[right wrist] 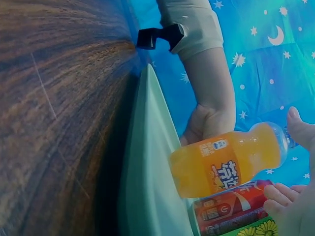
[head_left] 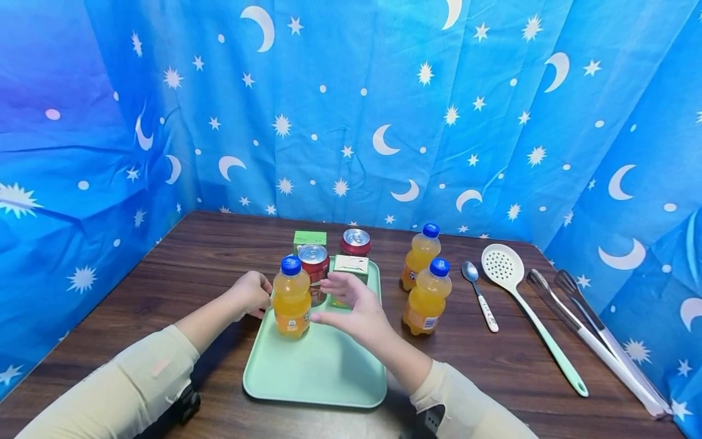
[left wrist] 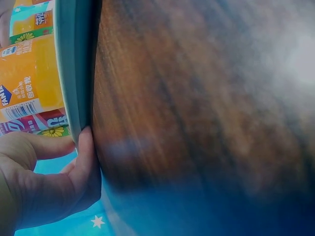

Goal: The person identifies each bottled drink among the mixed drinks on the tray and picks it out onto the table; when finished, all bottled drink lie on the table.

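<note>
My left hand [head_left: 251, 296] pinches the left rim of a light green tray [head_left: 312, 381]; in the left wrist view the thumb lies on the inner side of the rim and the fingers outside. A blue-capped bottle of orange soda [head_left: 292, 302] stands upright on the tray, just right of that hand. Fingers spread and thumb apart, my right hand [head_left: 359, 314] hovers over the tray beside the bottle, holding nothing. Behind the bottle is a red soda can [head_left: 314, 259], and a green and white drink carton [head_left: 351, 265] stands beyond the right fingers.
Another red can [head_left: 356, 241] and a green carton [head_left: 309, 236] stand farther back. Right of the tray are two more orange soda bottles [head_left: 428, 299]. Beyond them lie a spoon [head_left: 482, 299], a slotted skimmer [head_left: 529, 305] and metal tongs [head_left: 598, 341]. A star-patterned blue cloth [head_left: 340, 110] hangs around the table.
</note>
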